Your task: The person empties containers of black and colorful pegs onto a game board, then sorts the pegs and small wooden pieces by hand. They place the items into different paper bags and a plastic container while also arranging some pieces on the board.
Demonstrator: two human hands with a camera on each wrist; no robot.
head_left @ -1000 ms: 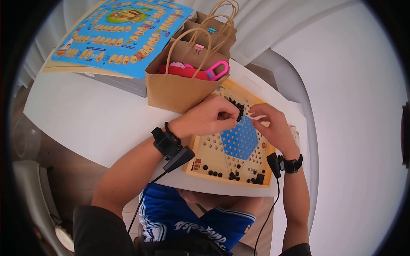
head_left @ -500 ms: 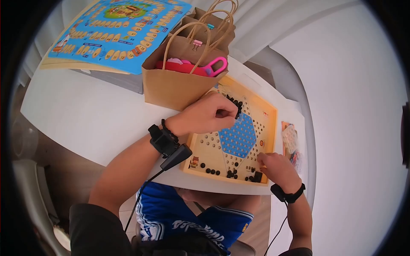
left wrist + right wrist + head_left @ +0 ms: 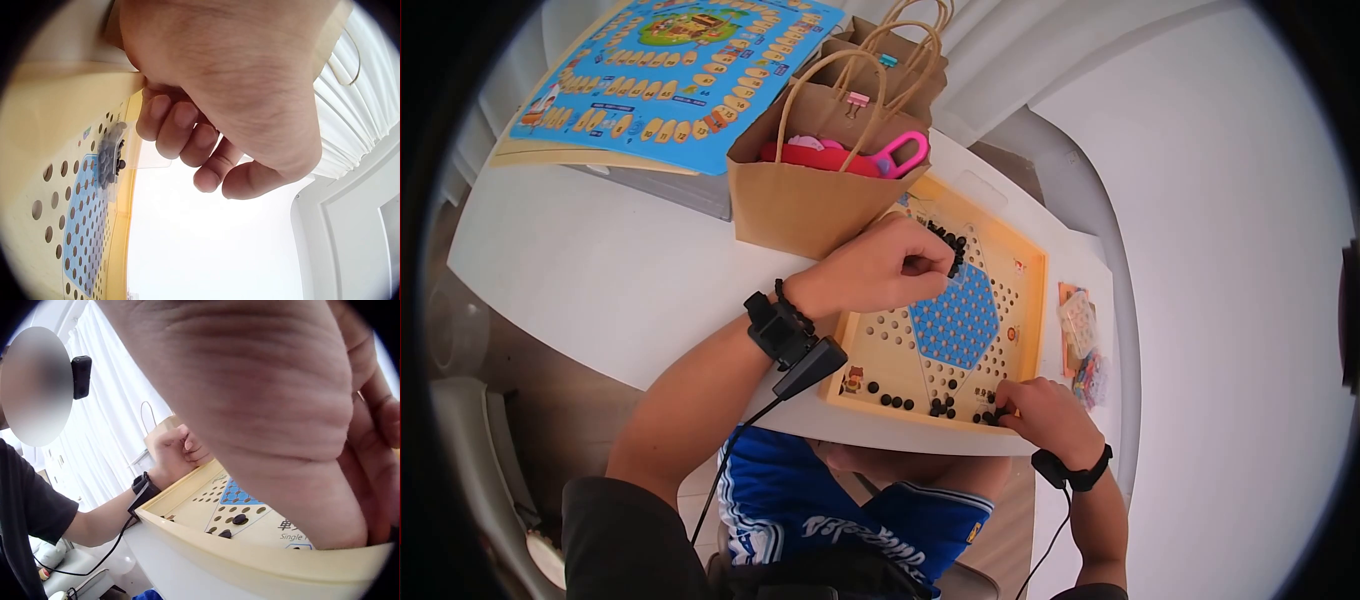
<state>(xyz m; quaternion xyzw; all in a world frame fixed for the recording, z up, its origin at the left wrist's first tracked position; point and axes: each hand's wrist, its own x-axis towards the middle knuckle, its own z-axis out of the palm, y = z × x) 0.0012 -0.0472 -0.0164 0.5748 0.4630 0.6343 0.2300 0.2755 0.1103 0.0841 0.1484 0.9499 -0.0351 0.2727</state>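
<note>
My left hand [image 3: 888, 262] is over the far left part of a wooden Chinese checkers board [image 3: 885, 350], its fingers curled. It grips the edge of a clear plastic container [image 3: 111, 167] filled with black game pieces [image 3: 945, 240], which overlaps the blue hexagon's far end. My right hand [image 3: 1050, 415] is at the board's near right corner, fingers bent down among loose black pieces [image 3: 941, 407] there. Its fingertips are hidden in the right wrist view, and I cannot tell whether they pinch a piece. Several more black pieces [image 3: 890, 401] lie along the near edge.
Brown paper bags [image 3: 810, 205] with clips stand behind my left hand, the front one holding red and pink items. A blue game board [image 3: 650, 90] lies on a grey box at the back left. Small plastic packs [image 3: 1080, 325] rest right of the wooden board on the white table [image 3: 600, 240].
My right hand has left the container beside my left hand, moved toward me to the near right corner, and lowered onto the black pieces. The left hand stays nearly in place.
</note>
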